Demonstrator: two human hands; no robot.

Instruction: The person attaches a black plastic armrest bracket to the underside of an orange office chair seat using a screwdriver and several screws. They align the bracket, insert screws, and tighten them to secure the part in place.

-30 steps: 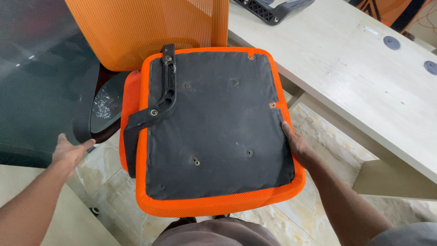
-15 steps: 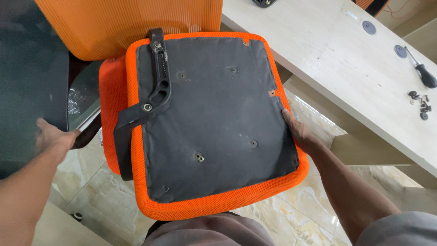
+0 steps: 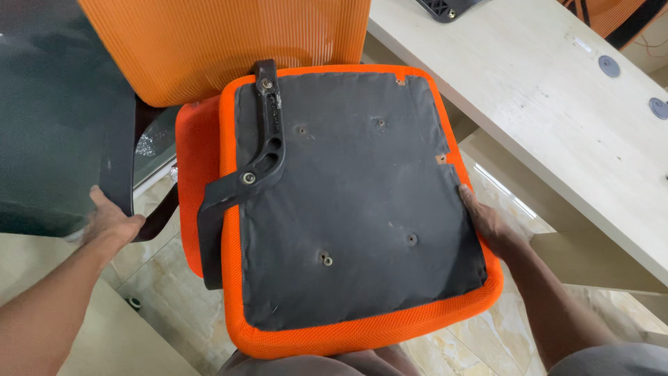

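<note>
The hands sit on opposite sides of an upturned orange seat cushion [image 3: 348, 209]: the left hand [image 3: 111, 221] is curled around the lower end of a black armrest [image 3: 118, 167] at the left, fingers wrapped on its edge, and the right hand [image 3: 483, 223] lies flat with fingers together against the cushion's right rim, pressing on the orange border. The cushion is the largest thing in view, lying bottom-up with its dark grey underside facing the camera, tilted slightly, its near edge resting over the person's lap. Behind it stands an orange mesh chair back [image 3: 229, 42], upright, its lower edge touching the cushion's far end. To the right runs a pale wooden surface [image 3: 557, 118], well apart from the right hand, with two small grey round caps set in it near the far right. Below everything is a beige tiled floor [image 3: 167, 306]. On the cushion's underside, a black curved bracket [image 3: 268, 150] is bolted along the left side, running from the far edge down and out over the orange rim. Small screw holes dot the grey panel.
</note>
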